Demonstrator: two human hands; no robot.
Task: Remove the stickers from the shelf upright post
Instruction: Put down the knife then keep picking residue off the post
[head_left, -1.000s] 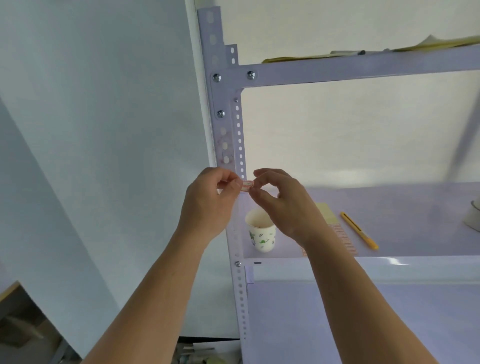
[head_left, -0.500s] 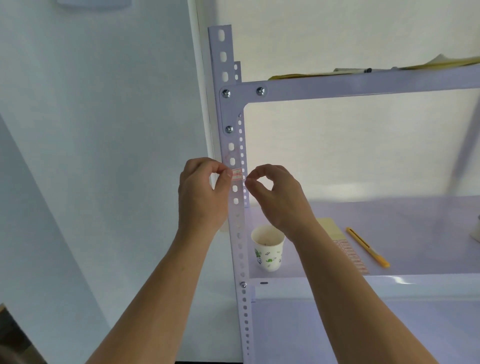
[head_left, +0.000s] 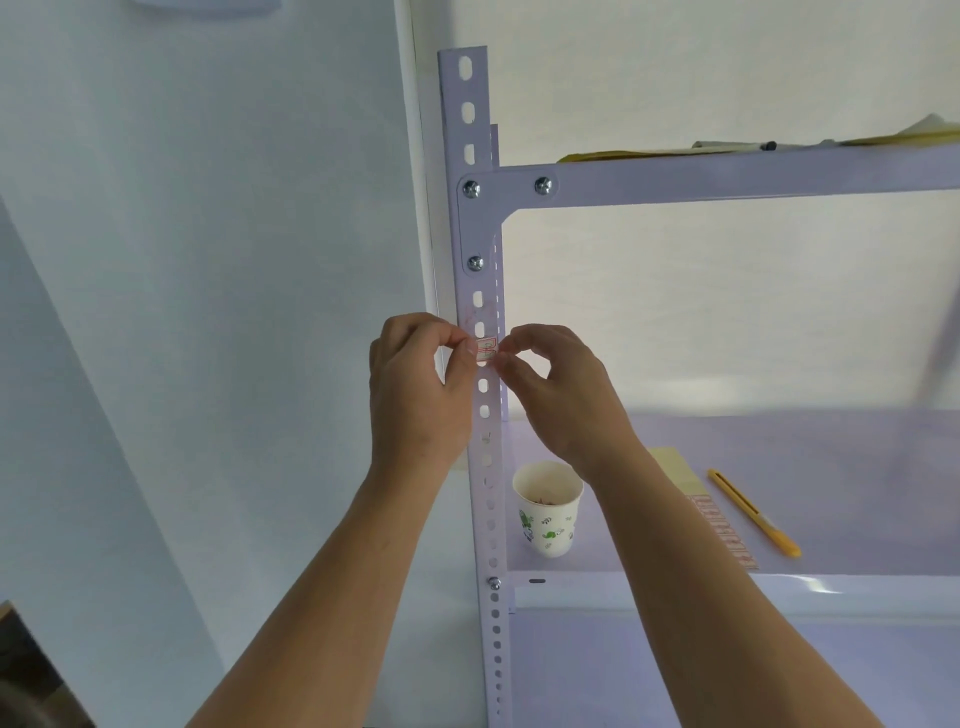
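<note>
The white perforated shelf upright post (head_left: 471, 130) runs from top to bottom in the middle of the view. A small white sticker with red print (head_left: 487, 349) lies across its face at hand height. My left hand (head_left: 415, 400) pinches the sticker's left edge between thumb and forefinger. My right hand (head_left: 563, 400) pinches its right edge with curled fingertips. Faint pinkish marks show on the post just above the sticker.
A paper cup with green print (head_left: 548, 512) holding reddish scraps stands on the lower shelf (head_left: 831, 467) beside the post. A yellow utility knife (head_left: 753, 512) and a sheet of red-printed stickers (head_left: 724, 530) lie further right. Papers rest on the upper shelf (head_left: 727, 179).
A second ago both hands held the sticker just off the post's right edge. The sticker now lies across the post face, still pinched at both ends. The view has tilted upward.
</note>
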